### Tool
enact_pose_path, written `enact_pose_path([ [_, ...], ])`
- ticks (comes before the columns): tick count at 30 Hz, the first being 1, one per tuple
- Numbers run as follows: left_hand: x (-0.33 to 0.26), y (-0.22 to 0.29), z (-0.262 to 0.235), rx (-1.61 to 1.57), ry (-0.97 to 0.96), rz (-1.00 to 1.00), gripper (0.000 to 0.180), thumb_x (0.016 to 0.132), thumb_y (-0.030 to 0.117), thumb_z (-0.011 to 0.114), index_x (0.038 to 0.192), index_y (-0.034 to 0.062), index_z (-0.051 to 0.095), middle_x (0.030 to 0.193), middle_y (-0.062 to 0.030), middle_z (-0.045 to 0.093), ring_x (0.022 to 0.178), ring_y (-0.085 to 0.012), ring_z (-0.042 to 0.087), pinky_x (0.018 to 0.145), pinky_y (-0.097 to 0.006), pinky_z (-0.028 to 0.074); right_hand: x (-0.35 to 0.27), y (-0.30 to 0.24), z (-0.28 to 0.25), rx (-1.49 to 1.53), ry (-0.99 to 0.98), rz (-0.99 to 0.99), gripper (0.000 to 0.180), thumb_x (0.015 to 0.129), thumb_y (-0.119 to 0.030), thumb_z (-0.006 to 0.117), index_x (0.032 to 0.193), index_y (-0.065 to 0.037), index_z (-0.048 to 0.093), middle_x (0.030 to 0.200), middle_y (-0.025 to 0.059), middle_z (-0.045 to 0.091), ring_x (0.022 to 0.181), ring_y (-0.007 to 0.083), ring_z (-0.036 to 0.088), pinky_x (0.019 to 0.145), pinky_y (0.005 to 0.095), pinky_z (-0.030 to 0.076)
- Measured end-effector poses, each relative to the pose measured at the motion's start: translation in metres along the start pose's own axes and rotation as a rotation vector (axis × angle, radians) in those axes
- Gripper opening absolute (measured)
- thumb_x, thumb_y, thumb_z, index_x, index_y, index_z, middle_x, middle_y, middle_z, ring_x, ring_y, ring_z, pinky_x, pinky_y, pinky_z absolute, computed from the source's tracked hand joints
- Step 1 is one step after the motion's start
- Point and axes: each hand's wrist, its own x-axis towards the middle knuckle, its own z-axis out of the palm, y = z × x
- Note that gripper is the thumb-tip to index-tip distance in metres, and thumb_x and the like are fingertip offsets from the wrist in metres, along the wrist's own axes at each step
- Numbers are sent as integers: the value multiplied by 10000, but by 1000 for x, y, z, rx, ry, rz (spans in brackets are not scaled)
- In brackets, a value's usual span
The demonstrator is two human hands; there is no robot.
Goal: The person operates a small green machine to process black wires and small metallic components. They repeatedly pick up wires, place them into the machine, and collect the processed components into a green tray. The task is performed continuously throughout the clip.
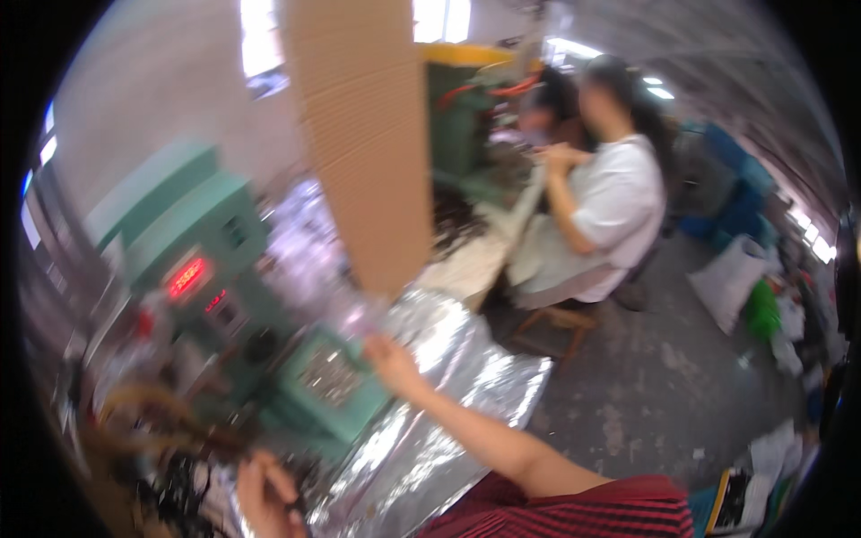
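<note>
Over the green machine (224, 260) with its red lit display, we are lifting a tall stack of brown cardboard sheets (363, 134) by its lower end, and that is where things could go wrong: the stack is standing high and leaning a little, and we are gripping it only at the bottom corner, so the upper sheets could fan out, slide off or tip toward the machine or toward the seated person in the white shirt (592, 206) working just beyond. The crinkled silver foil (430, 421) spread beneath our arm looks slippery too, and a dropped sheet could skid across it to the grey floor (664, 394). Our right hand (387, 354) is reaching up and forward on an outstretched forearm, fingers curled at the foot of the stack; the picture is blurring there, so we cannot tell how tightly it is closing or whether clear wrapping lies between hand and cardboard. Our left hand (265, 493) is hanging low at the bottom edge, near a dark tangle of cables and brownish material (170, 430); its fingers are bending loosely inward, but we cannot tell whether it is holding anything.
</note>
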Motion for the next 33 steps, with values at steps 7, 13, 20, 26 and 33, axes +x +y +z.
enact_pose_path([
  [7,7,-5,9,126,-121,-63,209,951,287,494,1016,112,585,673,60,465,534,-25,352,412,-169,210,-14,-28,-48,73,35,24,420,948,-425,454,1171,-97,594,984,101,672,923,268,628,823,352,465],
  [13,2,-3,7,153,-94,-70,206,955,306,483,1029,139,577,704,79,462,595,-10,369,448,-159,210,-13,-21,-38,48,50,6,423,946,-426,464,1194,-104,580,977,93,680,914,250,634,822,341,467],
  [20,3,-3,6,171,-101,-66,221,950,342,481,1018,155,575,695,80,448,573,-19,352,444,-173,211,-13,-22,-38,86,30,21,482,929,-485,462,1183,-94,585,1082,164,644,1019,350,599,879,400,454],
  [26,5,-7,1,167,-108,-66,225,957,338,470,1014,147,573,678,68,450,519,-33,341,417,-181,216,-16,-27,-42,98,31,8,461,933,-474,461,1164,-100,596,1057,153,650,1004,345,601,860,395,458],
  [33,6,-5,4,177,-113,-73,232,962,339,464,1019,141,572,672,66,457,527,-31,362,412,-178,222,-14,-25,-44,82,46,17,462,927,-484,467,1152,-105,606,1087,150,643,1024,336,600,865,396,457],
])
